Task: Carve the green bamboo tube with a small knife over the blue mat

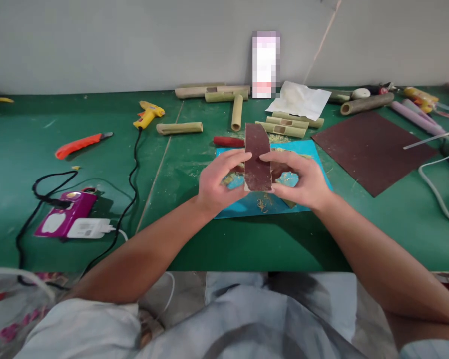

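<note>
A strip of dark brown sandpaper (257, 149) stands upright between both my hands, above a blue mat (310, 149) strewn with wood shavings. My left hand (219, 180) grips its left edge with thumb and fingers closed on it. On the right edge my right hand (299, 179) pinches the strip the same way. Whether something is wrapped inside the strip is hidden.
Several cut bamboo pieces (179, 128) lie beyond the mat, with a red-handled tool (228, 141), a yellow glue gun (148, 114), an orange utility knife (78, 145), a large sandpaper sheet (370, 147), white paper (299, 101), and a purple power strip (65, 215) at left.
</note>
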`<state>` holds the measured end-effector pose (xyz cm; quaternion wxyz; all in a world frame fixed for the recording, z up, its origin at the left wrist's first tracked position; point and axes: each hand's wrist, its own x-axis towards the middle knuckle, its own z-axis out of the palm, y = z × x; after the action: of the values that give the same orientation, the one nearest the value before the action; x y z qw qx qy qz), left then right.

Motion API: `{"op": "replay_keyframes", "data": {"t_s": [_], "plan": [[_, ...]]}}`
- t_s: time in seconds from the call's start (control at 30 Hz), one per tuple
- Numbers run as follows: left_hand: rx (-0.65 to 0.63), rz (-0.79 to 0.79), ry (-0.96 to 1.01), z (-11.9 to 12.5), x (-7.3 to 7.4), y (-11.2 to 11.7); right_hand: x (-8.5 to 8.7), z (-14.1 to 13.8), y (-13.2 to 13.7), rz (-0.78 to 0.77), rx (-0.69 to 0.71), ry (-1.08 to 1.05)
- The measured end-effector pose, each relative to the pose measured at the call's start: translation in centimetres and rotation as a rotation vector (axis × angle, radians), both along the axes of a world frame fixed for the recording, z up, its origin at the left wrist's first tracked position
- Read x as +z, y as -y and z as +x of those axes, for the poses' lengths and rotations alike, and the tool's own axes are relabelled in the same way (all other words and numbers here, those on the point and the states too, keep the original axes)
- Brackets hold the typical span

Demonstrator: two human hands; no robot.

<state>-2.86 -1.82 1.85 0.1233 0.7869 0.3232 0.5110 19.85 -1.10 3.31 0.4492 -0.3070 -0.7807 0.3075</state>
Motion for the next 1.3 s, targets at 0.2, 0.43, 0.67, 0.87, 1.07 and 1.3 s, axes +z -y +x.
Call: {"op": "replay_keyframes", "data": {"t_s": [0.2, 0.43, 0.67, 0.87, 1.07, 1.3], "plan": [[0.081, -0.009, -0.068, 0.0, 0.1, 0.4, 0.1, -0.6, 0.7, -0.108, -0.01, -0.12], [-0.017, -0.049, 0.029, 0.1, -0.1, 0.2, -0.2, -1.1, 0.7, -0.085, 0.012, -0.176], [-0.072, -0.145, 0.213, 1.2, 0.0, 1.2, -0.3, -1.5, 0.8, -0.078, -0.049, -0.198], [-0.065, -0.362, 0.459, 2.5, -0.2, 1.8, -0.5, -2.4, 1.5, -0.077, -0.164, -0.227], [-0.044, -0.563, 0.676, 3.1, -0.1, 1.7, -0.4, -3.5, 1.8, -0.176, -0.252, -0.334], [-0.114, -0.666, 0.734, 3.2, 0.1, 1.3, -0.6, -3.7, 1.6, -0.275, -0.22, -0.41]]}}
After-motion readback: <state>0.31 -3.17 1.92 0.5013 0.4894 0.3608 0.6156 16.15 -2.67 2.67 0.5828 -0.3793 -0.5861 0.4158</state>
